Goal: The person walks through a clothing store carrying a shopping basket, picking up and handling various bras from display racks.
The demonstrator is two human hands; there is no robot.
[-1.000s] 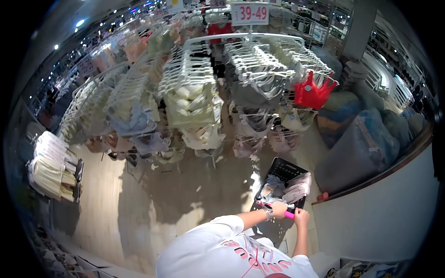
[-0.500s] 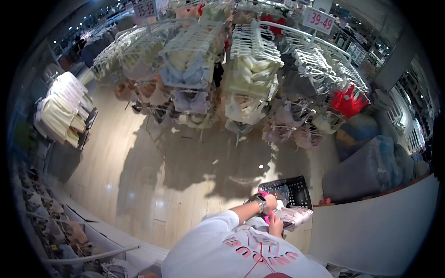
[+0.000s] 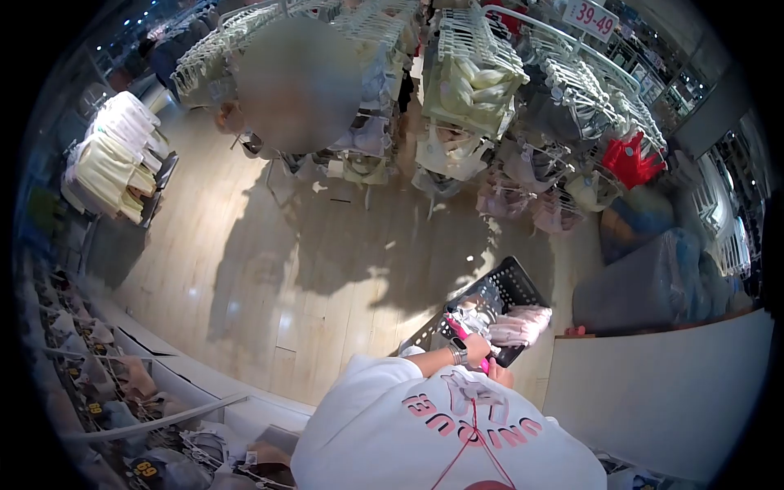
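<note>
Left hand (image 3: 474,347) lies across a pink bar (image 3: 458,328) at the near side of the black basket (image 3: 523,284), fingers curled on it. Right hand (image 3: 501,375) is at the bar's lower end; its finger opening cannot be determined. Pale pink garments (image 3: 520,325) occupy the basket's right side, grey-white items (image 3: 475,309) the left. Wooden floor (image 3: 327,327) surrounds the basket.

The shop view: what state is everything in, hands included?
Black perforated plastic basket: open, holding fabric items
Pale pink fabric bundle: lying in the basket
Bright red fabric garment: hanging
White sign with red numbers: mounted overhead
Left hand: closed around bright pink strip
Right hand: beside the strip, grip unclear
</note>
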